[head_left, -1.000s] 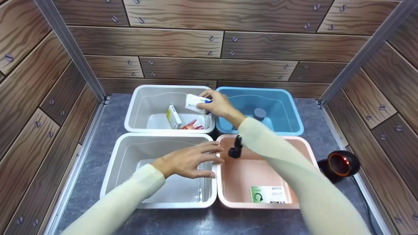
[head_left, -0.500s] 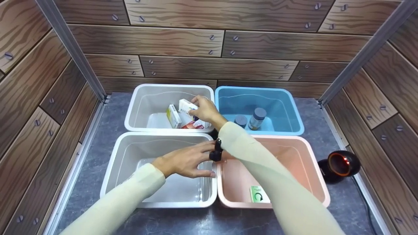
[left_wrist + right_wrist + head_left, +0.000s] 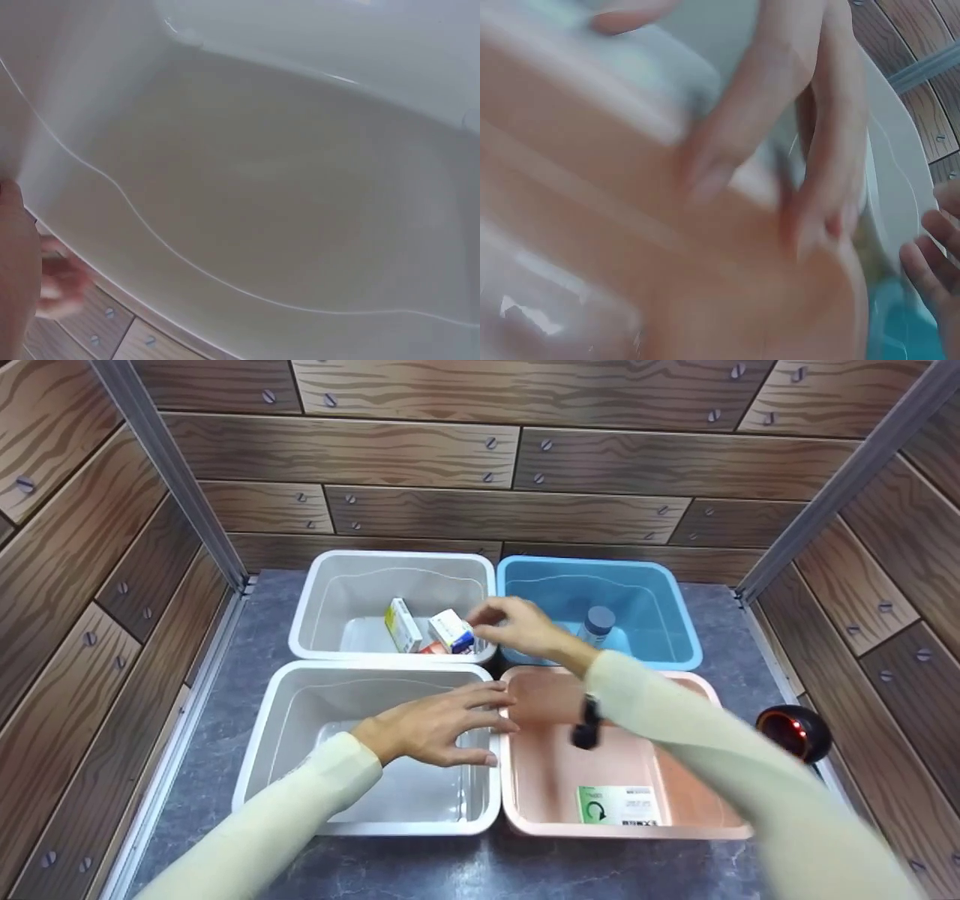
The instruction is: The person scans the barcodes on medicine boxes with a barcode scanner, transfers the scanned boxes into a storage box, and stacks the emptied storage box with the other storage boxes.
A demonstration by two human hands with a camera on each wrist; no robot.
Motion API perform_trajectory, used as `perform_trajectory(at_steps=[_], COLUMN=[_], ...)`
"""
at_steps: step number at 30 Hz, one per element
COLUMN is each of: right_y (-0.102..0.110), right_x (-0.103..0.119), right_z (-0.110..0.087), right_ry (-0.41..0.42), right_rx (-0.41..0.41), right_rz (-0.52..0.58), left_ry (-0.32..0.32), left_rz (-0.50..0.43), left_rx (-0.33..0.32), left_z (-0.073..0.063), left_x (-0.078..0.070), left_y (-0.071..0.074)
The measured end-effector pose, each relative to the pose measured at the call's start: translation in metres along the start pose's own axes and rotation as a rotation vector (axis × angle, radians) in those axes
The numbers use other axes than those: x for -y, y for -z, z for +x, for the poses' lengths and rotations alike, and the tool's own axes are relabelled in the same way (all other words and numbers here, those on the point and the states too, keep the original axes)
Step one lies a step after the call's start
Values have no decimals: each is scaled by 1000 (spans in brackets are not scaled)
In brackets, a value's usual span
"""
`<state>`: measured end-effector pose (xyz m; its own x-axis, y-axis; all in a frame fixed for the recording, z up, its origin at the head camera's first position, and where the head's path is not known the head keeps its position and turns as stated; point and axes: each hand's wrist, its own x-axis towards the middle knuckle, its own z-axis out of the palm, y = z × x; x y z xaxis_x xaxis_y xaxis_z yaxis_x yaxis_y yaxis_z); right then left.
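Note:
My right hand [image 3: 521, 626] hovers where the far grey bin [image 3: 322, 607] meets the blue bin [image 3: 675, 615], fingers loosely bent and holding nothing. Just left of its fingertips, a white medicine box with a blue end [image 3: 451, 628] leans in the far grey bin, partly over a red-and-white packet [image 3: 433, 648]. Beside these stands a white-and-yellow medicine box [image 3: 403, 626]. Over the right side of the near grey bin [image 3: 259, 735] my left hand [image 3: 442, 727] spreads its fingers, their tips at the rim. The right wrist view shows my right fingers [image 3: 742, 105] blurred by motion.
A pink bin [image 3: 517, 810] at the near right holds a green-and-white box [image 3: 619, 805]. Inside the blue bin stands a grey-capped bottle [image 3: 598, 624], partly behind the right wrist. A black device with a red light [image 3: 795, 733] stands at the right, by the wood-patterned wall [image 3: 877, 622].
My right hand lowered the white-and-blue medicine box into the far grey bin, let it go and drew back to the right. My left hand has stayed in place.

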<state>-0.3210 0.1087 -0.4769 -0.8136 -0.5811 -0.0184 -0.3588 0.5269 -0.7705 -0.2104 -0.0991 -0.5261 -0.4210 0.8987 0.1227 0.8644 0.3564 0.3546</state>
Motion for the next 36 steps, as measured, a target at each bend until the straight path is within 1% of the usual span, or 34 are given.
perform_trajectory(at_steps=[5,7,10,14,19,23,25,28,30,32,36], right_y=[29,36,42,43,40,37,34,27,22,19,14], right_x=[-15,-24,-39,-57,-77,-90,-96,-106,-114,-120,-128], right_z=[-53,-73,-97,-119,-140,-152,-158,-167,-172,-177,-184], right_ry=[46,38,-5,-67,-144,-236,-279,-312,-323,-351,-449], right_rx=[108,165,246,349,493,596,634,652,648,645,674], right_rz=[-14,-9,-4,39,102,94,75,63,48,34,-8], left_ry=[7,15,31,52,46,38,37,36,33,34,33], left_rz=[-10,-12,-15,-21,-30,-26,-29,-27,-26,-24,-19], left_rx=[2,8,19,36,39,37,32,28,26,27,29], left_z=[0,0,0,1,2,4,4,3,3,3,3], left_x=[-1,-1,-1,-1,-2,-1,-1,-2,-2,-2,-1], left_y=[1,1,2,1,0,2,2,2,1,1,1])
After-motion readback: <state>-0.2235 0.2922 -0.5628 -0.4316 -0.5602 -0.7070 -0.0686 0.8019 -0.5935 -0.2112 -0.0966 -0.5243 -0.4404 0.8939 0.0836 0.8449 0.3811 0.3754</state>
